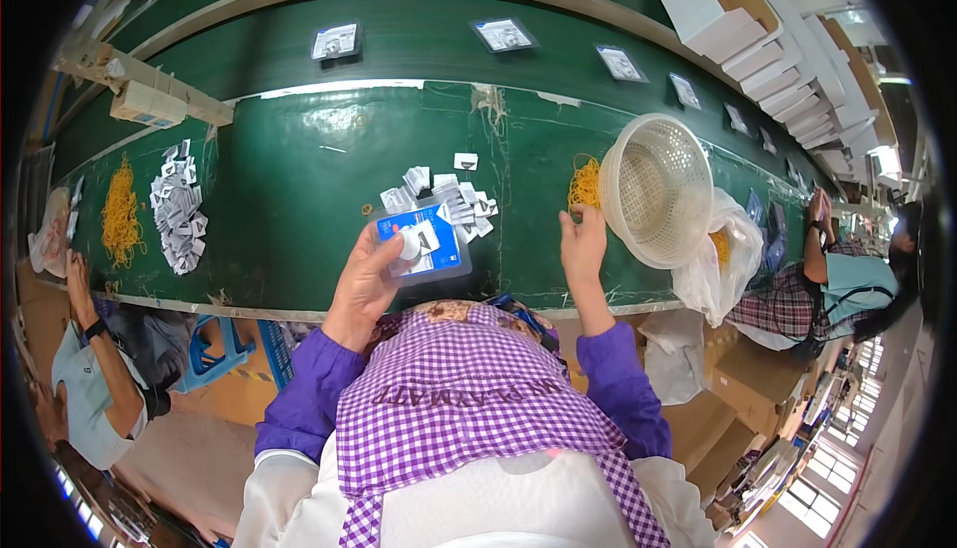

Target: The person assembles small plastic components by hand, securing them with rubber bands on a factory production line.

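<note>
My left hand (363, 281) grips a clear blister pack with a blue card (441, 253), tilted above the table edge. A small folded white leaflet (427, 236) lies against the pack, by my thumb. Just beyond is a loose heap of folded leaflets (461, 201) on the green table (309, 239). My right hand (586, 247) has its fingers curled together at the near edge of a small pile of yellow rubber bands (583, 181); whatever is between the fingertips is hidden. One loose rubber band (367, 209) lies near the pack.
A white perforated basket (658, 234) stands tilted right of my right hand, beside a plastic bag (723, 259). More rubber bands (123, 214) and leaflets (179, 211) lie at left. Blister packs (336, 42) line the far strip, near white boxes (713, 20). Co-workers sit on both sides.
</note>
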`<state>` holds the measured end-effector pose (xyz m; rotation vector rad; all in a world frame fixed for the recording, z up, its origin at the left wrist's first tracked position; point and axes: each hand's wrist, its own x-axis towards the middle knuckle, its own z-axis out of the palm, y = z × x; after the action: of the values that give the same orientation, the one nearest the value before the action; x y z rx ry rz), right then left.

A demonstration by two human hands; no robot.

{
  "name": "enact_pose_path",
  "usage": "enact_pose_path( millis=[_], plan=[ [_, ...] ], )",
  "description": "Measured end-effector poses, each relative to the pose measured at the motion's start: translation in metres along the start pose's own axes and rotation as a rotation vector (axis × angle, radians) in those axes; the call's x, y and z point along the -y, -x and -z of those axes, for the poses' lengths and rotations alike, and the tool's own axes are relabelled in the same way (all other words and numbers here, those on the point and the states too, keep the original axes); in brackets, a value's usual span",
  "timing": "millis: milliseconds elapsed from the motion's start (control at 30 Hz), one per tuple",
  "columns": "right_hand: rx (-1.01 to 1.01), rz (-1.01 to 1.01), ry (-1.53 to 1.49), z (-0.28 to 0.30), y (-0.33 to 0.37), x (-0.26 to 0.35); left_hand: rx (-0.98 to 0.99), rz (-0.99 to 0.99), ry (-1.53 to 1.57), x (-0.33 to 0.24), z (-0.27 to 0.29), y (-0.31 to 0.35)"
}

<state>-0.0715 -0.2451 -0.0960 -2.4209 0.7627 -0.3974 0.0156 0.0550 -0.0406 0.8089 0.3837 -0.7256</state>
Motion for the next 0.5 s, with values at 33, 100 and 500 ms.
enact_pose_path(
  millis=[33,100,500],
  plan=[
    [0.0,-0.004,0.0,-0.003,-0.001,-0.013,0.003,0.01,-0.002,-0.001,-0.001,0.003],
    [-0.08,0.136,0.288,-0.012,-0.002,-0.031,0.014,0.041,0.003,0.001,-0.001,0.005],
    [0.483,-0.302,-1.389,0.025,0.004,0.085,0.224,0.199,-0.06,0.008,-0.032,0.012]
  ],
)
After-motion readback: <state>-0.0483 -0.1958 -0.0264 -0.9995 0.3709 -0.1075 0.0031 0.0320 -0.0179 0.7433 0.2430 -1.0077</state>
